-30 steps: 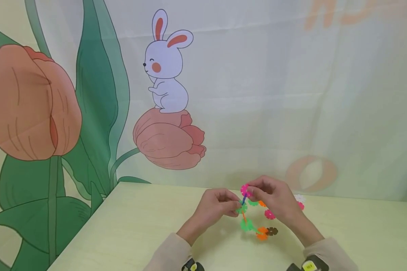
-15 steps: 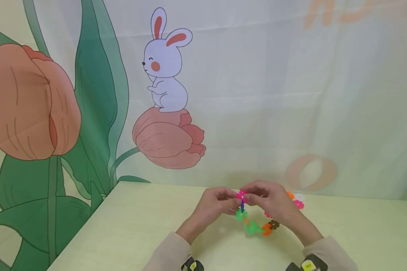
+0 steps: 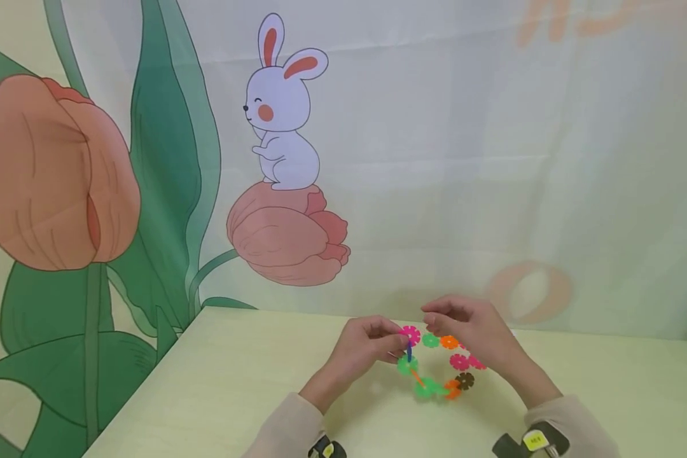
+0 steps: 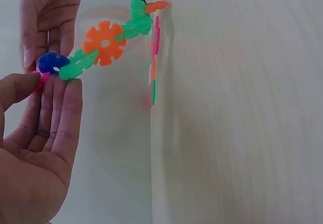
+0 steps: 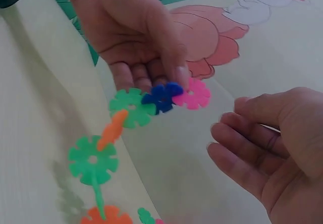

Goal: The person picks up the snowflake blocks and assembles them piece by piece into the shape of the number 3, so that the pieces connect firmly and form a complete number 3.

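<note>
A chain of slotted plastic flower discs hangs from my left hand [image 3: 366, 343], whose thumb and fingers pinch the pink disc [image 5: 198, 97] at its upper end. Joined to that are a blue disc [image 5: 162, 98], a green disc [image 5: 132, 108], an orange disc [image 4: 104, 43], another green disc [image 5: 93, 161], a lower orange disc [image 5: 106, 216] and a brown disc [image 3: 465, 381]. My right hand [image 3: 475, 331] is held just right of the pink end, apart from it, with its fingers loosely bent and nothing between them.
Loose discs lie on the pale table [image 3: 235, 381] beyond the chain: a green one [image 3: 430, 340], an orange one [image 3: 449, 341] and a pink one [image 3: 460, 362], with more partly behind my right hand. A printed curtain [image 3: 406, 159] rises behind the table.
The pink disc came down to my left fingers, which now pinch it. My right hand let go of it and drew back to the right. The chain's lower end shifted slightly right.
</note>
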A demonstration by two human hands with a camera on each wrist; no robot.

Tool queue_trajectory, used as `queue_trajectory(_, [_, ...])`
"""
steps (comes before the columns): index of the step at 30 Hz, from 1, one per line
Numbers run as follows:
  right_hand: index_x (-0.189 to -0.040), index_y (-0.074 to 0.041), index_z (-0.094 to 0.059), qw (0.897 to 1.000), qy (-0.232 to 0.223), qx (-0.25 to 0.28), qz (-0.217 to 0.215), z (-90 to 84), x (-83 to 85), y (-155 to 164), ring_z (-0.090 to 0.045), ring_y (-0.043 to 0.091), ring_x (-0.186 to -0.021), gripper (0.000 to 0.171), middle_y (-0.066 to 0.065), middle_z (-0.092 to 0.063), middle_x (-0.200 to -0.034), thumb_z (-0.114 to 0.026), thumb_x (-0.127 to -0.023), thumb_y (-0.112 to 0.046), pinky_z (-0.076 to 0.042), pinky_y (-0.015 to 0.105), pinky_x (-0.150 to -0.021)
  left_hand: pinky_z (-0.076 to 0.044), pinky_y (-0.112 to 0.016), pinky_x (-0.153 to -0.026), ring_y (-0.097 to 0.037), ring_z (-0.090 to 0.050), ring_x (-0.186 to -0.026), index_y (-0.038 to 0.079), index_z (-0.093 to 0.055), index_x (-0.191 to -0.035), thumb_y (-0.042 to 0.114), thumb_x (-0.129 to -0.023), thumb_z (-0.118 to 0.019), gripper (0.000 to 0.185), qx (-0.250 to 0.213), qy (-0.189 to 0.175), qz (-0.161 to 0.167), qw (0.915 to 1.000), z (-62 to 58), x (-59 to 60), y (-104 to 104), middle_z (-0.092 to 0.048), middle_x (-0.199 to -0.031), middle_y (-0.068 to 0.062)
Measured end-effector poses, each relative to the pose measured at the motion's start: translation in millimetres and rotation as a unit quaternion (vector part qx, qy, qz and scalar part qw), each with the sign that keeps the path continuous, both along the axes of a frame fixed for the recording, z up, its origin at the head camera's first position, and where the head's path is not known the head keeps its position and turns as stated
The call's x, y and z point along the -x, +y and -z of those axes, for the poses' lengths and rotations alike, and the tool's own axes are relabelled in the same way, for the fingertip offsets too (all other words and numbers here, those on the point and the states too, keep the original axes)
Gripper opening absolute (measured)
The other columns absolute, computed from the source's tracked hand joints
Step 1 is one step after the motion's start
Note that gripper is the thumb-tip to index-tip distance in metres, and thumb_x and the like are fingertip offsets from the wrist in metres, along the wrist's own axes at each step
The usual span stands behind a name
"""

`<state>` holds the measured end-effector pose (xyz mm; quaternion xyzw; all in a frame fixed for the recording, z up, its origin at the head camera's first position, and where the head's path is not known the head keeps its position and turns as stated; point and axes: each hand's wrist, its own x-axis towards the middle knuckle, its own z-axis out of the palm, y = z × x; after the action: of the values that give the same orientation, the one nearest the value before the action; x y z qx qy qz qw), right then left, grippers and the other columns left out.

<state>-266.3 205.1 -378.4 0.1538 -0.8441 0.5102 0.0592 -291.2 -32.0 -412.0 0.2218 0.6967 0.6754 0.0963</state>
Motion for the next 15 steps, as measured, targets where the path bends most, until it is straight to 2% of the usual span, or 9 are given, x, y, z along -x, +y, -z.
queue_trajectory(4, [-0.122, -0.005, -0.075, 1.0, 0.014, -0.007, 0.01, 3.3, 12.6, 10, -0.077, 0.022, -0.092, 0.025, 0.009, -0.078, -0.103, -0.074, -0.102, -0.021, -0.063, 0.032, -0.086, -0.065, -0.036, -0.08, -0.017, -0.074, -0.078, -0.005, -0.075, -0.103, 0.01, -0.097, -0.077, 0.016, -0.002, -0.007, 0.006, 1.0, 0.1, 0.4, 0, -0.077, -0.09, -0.01])
queue_trajectory(9, [-0.118, -0.003, -0.077, 0.996, 0.023, -0.085, 0.016, 18.3, 35.2, 17, -0.073, 0.027, -0.097, 0.019, 0.007, -0.077, -0.105, -0.074, -0.1, -0.012, -0.063, 0.035, -0.084, -0.065, -0.037, -0.079, -0.018, -0.074, -0.076, -0.005, -0.075, -0.103, 0.009, -0.096, -0.077, 0.016, -0.005, -0.013, 0.005, 0.9999, -1.1, 0.1, 0, -0.077, -0.091, -0.011])
queue_trajectory(15, [-0.105, -0.001, -0.079, 0.984, 0.048, -0.167, -0.034, 40.6, 59.1, 19, -0.07, 0.022, -0.091, 0.011, 0.002, -0.076, -0.097, -0.078, -0.095, -0.003, -0.062, 0.038, -0.084, -0.066, -0.038, -0.078, -0.018, -0.074, -0.074, -0.006, -0.075, -0.103, 0.008, -0.096, -0.078, 0.016, -0.009, -0.017, 0.004, 0.9998, -0.9, -0.3, 0, -0.077, -0.091, -0.012])
